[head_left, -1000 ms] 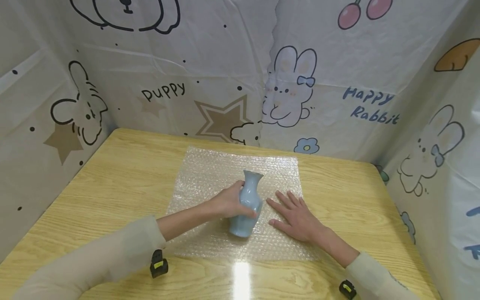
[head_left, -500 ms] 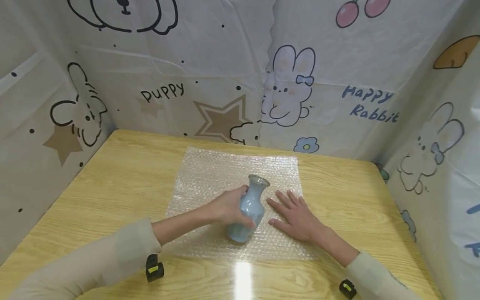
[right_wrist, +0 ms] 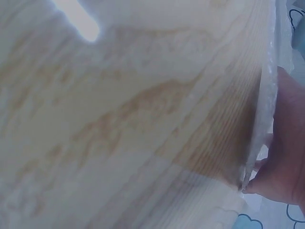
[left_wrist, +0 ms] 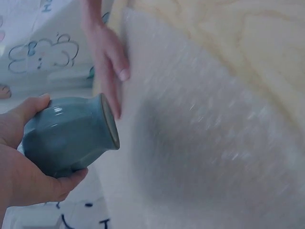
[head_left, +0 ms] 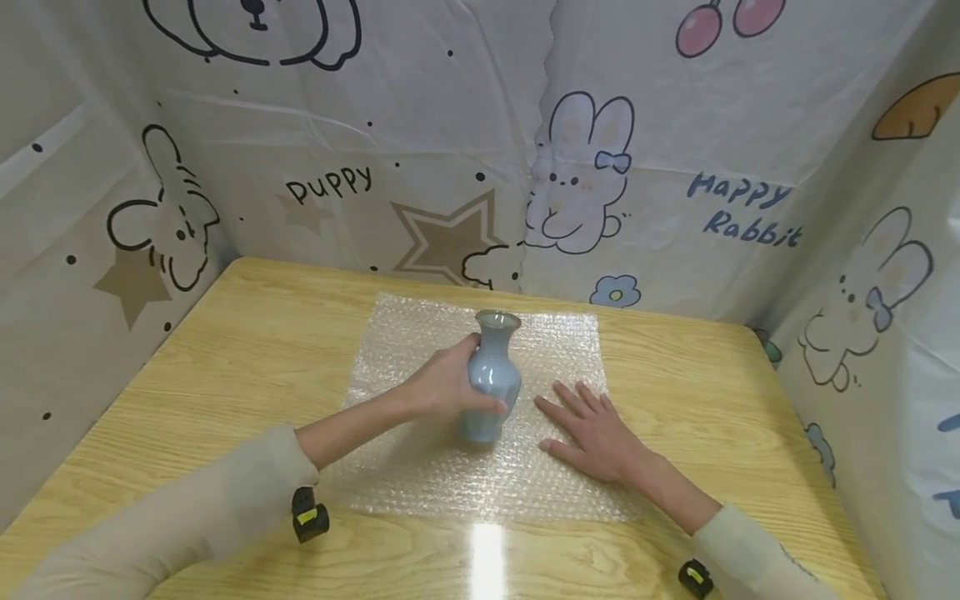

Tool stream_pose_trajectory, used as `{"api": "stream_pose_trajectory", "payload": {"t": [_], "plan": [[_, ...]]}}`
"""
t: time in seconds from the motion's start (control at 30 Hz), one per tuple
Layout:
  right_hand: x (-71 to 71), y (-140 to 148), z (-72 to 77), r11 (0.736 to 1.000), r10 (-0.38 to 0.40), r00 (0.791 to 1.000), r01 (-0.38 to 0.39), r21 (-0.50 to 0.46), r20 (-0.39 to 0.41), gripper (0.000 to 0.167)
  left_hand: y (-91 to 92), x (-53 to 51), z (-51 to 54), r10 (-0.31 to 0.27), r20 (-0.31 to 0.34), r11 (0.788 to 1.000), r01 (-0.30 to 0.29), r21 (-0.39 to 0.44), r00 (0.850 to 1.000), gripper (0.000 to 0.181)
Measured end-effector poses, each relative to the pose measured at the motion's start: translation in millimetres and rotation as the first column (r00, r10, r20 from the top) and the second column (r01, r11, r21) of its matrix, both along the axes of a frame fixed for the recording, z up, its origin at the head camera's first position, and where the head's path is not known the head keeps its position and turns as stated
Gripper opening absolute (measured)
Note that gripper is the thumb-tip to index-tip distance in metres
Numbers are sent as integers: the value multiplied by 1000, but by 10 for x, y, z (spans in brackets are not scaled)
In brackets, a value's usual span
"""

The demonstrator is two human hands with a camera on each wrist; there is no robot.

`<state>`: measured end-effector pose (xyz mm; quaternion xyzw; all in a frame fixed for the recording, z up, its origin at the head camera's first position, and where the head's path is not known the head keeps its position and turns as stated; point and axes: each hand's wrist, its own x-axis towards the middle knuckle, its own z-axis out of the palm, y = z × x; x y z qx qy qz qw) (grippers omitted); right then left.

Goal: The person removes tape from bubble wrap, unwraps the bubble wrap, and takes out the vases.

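My left hand [head_left: 444, 382] grips a pale blue glazed vase [head_left: 493, 375] round its body, thumb on the near side. The vase stands nearly upright in the head view, its flared mouth at the top. In the left wrist view the vase's base [left_wrist: 110, 121] hangs clear of the bubble wrap [left_wrist: 190, 124], which carries a soft shadow. My right hand [head_left: 596, 437] lies with fingers spread on the right part of the bubble wrap [head_left: 420, 333], to the right of the vase and apart from it.
The wrap lies flat on a wood-grain table [head_left: 255, 350]. A cloth backdrop [head_left: 420, 100] with cartoon prints rises behind the table and along both sides. A black wrist device [head_left: 309, 517] sits under the left sleeve, another device [head_left: 696, 578] by the right.
The left hand has brought the vase from a tilt to nearly upright and moved it up and back in the head view. The right hand has stayed in place.
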<state>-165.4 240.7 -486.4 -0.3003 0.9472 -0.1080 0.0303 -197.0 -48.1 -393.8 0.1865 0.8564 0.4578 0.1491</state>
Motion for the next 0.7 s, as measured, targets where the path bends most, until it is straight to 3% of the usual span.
{"api": "stream_pose_trajectory", "payload": {"t": [0.3, 0.43, 0.7], "plan": [[21, 20, -18, 1000, -13, 999, 14, -22, 31, 66, -83, -462, 108, 54, -98, 997, -47, 65, 994, 98], [22, 26, -22, 1000, -16, 999, 17, -22, 28, 66, -106, -671, 84, 94, -146, 993, -83, 80, 985, 102], [-5, 10, 6, 1000, 0, 1000, 0, -14, -14, 67, -112, -956, 61, 143, -185, 985, -123, 118, 972, 102]]}}
